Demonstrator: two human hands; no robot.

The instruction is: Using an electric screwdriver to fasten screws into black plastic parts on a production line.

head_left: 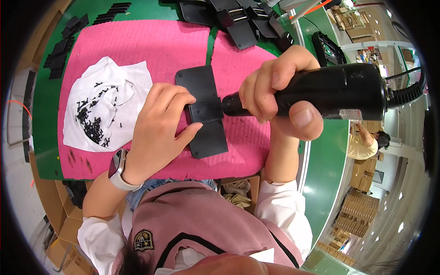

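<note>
My right hand (284, 94) is wrapped round a black corded electric screwdriver (334, 91), held sideways with its nose toward the left. That nose meets or hangs just over the right edge of a black plastic part (206, 110) with two flat wings; contact cannot be made out. My left hand (165, 119) grips the part's left edge at its middle, between fingers and thumb. The part lies on a pink foam mat (137, 39). Left of my left hand, many small black screws (91, 123) are scattered on a white cloth (133, 87).
Black plastic assemblies (240, 23) are piled at the far edge of the green table (46, 137). Small black pieces (59, 52) lie in rows at the far left. A black device (327, 48) rests to the right. Another person (364, 144) and stacked cartons (357, 213) are beyond.
</note>
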